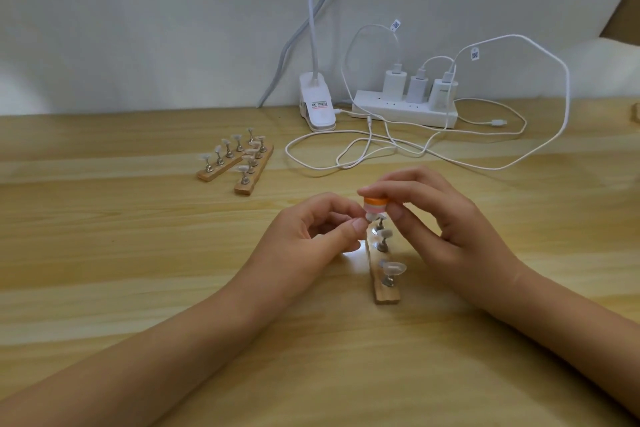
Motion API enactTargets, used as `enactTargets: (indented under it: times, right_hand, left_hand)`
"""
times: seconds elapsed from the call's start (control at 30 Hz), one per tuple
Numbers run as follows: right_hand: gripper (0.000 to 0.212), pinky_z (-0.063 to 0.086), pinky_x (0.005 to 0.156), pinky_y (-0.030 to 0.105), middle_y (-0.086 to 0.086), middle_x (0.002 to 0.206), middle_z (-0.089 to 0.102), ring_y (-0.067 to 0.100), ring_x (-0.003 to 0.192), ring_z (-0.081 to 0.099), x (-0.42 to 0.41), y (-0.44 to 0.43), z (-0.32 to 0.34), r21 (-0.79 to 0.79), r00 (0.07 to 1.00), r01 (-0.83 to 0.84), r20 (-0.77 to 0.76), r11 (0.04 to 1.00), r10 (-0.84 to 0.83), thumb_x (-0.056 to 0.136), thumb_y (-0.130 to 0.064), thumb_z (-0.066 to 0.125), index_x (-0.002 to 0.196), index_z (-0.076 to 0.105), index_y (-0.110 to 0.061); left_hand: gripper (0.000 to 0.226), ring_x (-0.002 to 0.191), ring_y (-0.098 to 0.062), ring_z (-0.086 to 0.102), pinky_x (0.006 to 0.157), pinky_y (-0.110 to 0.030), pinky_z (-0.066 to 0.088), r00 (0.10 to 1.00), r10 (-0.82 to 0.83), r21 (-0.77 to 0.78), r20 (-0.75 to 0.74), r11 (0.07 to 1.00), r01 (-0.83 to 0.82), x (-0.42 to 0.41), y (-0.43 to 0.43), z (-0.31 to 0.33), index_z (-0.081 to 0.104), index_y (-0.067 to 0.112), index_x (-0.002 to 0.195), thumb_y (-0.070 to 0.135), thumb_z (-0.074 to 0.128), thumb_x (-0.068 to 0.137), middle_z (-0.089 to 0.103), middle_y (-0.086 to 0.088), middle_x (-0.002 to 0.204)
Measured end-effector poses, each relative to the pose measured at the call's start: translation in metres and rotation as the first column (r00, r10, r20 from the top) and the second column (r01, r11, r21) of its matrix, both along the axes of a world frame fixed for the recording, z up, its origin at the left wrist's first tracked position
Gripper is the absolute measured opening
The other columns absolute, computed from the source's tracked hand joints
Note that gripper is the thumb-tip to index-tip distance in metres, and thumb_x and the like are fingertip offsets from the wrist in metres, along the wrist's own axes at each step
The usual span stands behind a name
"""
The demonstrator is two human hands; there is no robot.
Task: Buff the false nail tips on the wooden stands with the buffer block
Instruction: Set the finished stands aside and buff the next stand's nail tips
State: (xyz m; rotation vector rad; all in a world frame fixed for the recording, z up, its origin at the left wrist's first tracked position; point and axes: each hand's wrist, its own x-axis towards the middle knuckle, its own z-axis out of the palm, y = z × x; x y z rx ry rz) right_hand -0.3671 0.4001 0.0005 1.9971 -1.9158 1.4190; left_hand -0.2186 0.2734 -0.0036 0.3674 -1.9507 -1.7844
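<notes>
A wooden stand (pixel 386 291) lies in the middle of the table, end-on to me, with clear false nail tips (pixel 393 267) on metal pegs. My right hand (pixel 436 218) pinches a small buffer block (pixel 375 205), orange on top and pink-white below, and holds it down on the tip at the stand's far end. My left hand (pixel 311 236) pinches that same far tip or its peg from the left; the tip itself is mostly hidden by fingers and block. Two more wooden stands (pixel 239 163) with nail tips lie side by side at the back left.
A white clip lamp base (pixel 317 104) and a white power strip (pixel 405 107) with three chargers stand at the back by the wall. White cables (pixel 346 152) loop over the table behind my hands. The wooden table (pixel 138 253) stretches left and toward me.
</notes>
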Motion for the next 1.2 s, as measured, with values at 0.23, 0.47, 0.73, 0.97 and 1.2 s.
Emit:
enactTargets:
  times: [0.23,0.47,0.73,0.97,1.2]
  right_hand:
    - [0.023,0.045,0.092,0.02,0.0,0.108,0.061,0.009,0.103,0.059,-0.008,-0.002,-0.002,-0.015,0.999,0.027,0.022,1.0,-0.027,0.095,-0.011,0.059,0.116,0.066,-0.014]
    - [0.018,0.054,0.089,0.035,-0.001,0.107,0.062,0.023,0.099,0.065,-0.003,-0.003,-0.001,-0.148,0.98,0.028,0.201,0.989,0.002,0.095,-0.019,0.066,0.113,0.062,-0.018]
    - [0.025,0.053,0.085,0.04,0.002,0.109,0.06,0.022,0.102,0.061,-0.005,-0.001,-0.003,-0.11,0.999,-0.005,-0.04,0.994,0.0,0.089,-0.002,0.066,0.114,0.063,-0.006]
    - [0.022,0.05,0.084,0.032,0.002,0.105,0.057,0.019,0.096,0.059,-0.006,0.0,-0.001,-0.093,0.994,0.008,-0.11,0.996,-0.019,0.084,0.0,0.069,0.105,0.064,-0.005]
    - [0.019,0.044,0.09,0.022,0.002,0.105,0.056,0.02,0.098,0.059,-0.007,0.001,-0.001,-0.105,0.99,-0.007,-0.142,0.994,-0.008,0.088,-0.006,0.068,0.106,0.063,-0.011]
  left_hand:
    - [0.009,0.075,-0.008,0.068,0.073,-0.018,0.054,0.999,0.013,0.117,-0.035,0.993,-0.009,-0.001,0.002,0.001,0.072,0.021,0.086,0.024,0.067,0.079,0.07,0.003,0.076]
    - [0.021,0.078,-0.009,0.069,0.078,-0.023,0.057,0.998,0.063,0.218,-0.021,0.974,-0.057,-0.003,-0.002,0.001,0.074,0.018,0.086,0.032,0.069,0.071,0.074,0.002,0.082]
    - [0.012,0.074,-0.01,0.066,0.071,-0.019,0.054,1.0,0.012,0.173,-0.013,0.985,-0.01,-0.002,0.0,0.002,0.073,0.018,0.081,0.028,0.07,0.073,0.073,-0.002,0.083]
    - [0.004,0.077,-0.011,0.068,0.077,-0.024,0.057,1.0,0.011,0.156,-0.008,0.988,-0.01,-0.002,0.0,0.003,0.069,0.026,0.073,0.029,0.07,0.074,0.072,-0.002,0.081]
    - [0.001,0.079,-0.011,0.069,0.074,-0.019,0.054,1.0,-0.015,0.158,-0.023,0.987,0.019,-0.002,-0.001,0.004,0.072,0.025,0.074,0.024,0.07,0.074,0.073,-0.005,0.082]
